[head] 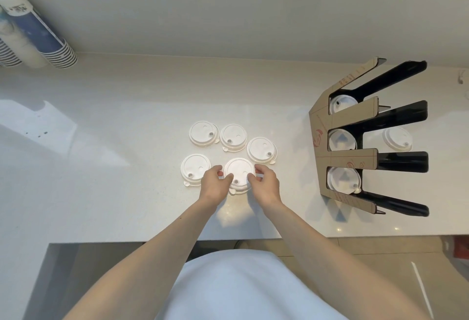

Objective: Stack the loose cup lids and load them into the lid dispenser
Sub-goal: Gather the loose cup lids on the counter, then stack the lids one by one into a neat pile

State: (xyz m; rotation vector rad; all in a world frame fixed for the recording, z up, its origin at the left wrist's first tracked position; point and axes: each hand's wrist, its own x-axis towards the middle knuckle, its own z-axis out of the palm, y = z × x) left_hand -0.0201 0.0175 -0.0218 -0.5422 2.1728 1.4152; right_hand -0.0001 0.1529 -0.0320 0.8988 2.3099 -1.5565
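Observation:
Several white cup lids lie on the white counter [127, 142] in a loose cluster. The nearest lid [239, 170] is held on both sides, with my left hand [215, 185] on its left rim and my right hand [265, 185] on its right rim. Another lid [195, 167] sits just left of it. Three more lids [203, 132] [233, 137] [261, 149] lie behind. The lid dispenser [355, 158], cardboard-fronted with black dividers, stands at the right, and its three slots hold lids. One lid [397, 138] lies on the counter behind the dispenser.
Stacks of paper cups [33, 33] lie on their sides at the far left against the wall. The counter's front edge [228, 239] runs just below my hands, and the floor shows beyond it.

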